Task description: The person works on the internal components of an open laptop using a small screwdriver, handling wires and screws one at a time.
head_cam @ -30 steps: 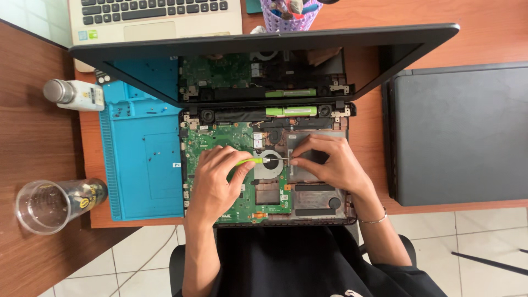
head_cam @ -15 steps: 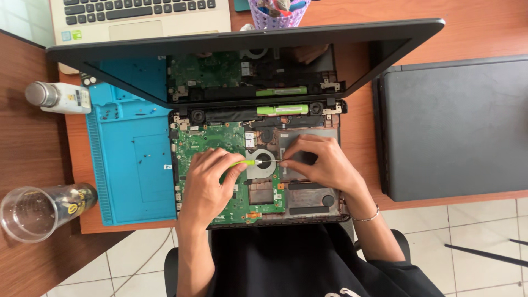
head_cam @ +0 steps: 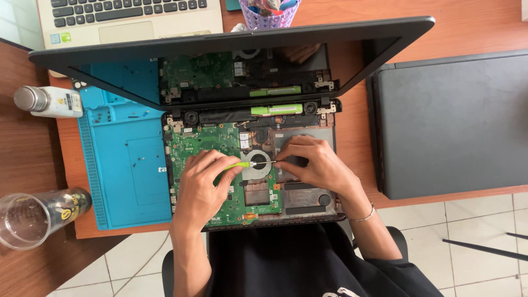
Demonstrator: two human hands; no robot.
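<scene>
An opened laptop base [head_cam: 308, 206] lies on the desk with its green circuit board [head_cam: 190, 140] and round cooling fan [head_cam: 259, 165] exposed; its dark screen [head_cam: 231, 60] leans back and mirrors the insides. My left hand [head_cam: 203, 190] grips a small screwdriver with a yellow-green handle [head_cam: 237, 164], its tip pointing right across the fan. My right hand [head_cam: 316, 165] rests beside the fan, fingertips pinched at the screwdriver's tip.
A blue work mat [head_cam: 124, 165] with tiny screws lies left of the laptop. A white bottle [head_cam: 49, 102] and a clear glass [head_cam: 33, 217] stand at the left. A closed dark laptop [head_cam: 456, 121] sits right, a light laptop [head_cam: 126, 16] and a purple cup [head_cam: 269, 14] behind.
Both hands stay at the fan with the screwdriver. The view has drifted slightly, so everything sits a little further left in the frame.
</scene>
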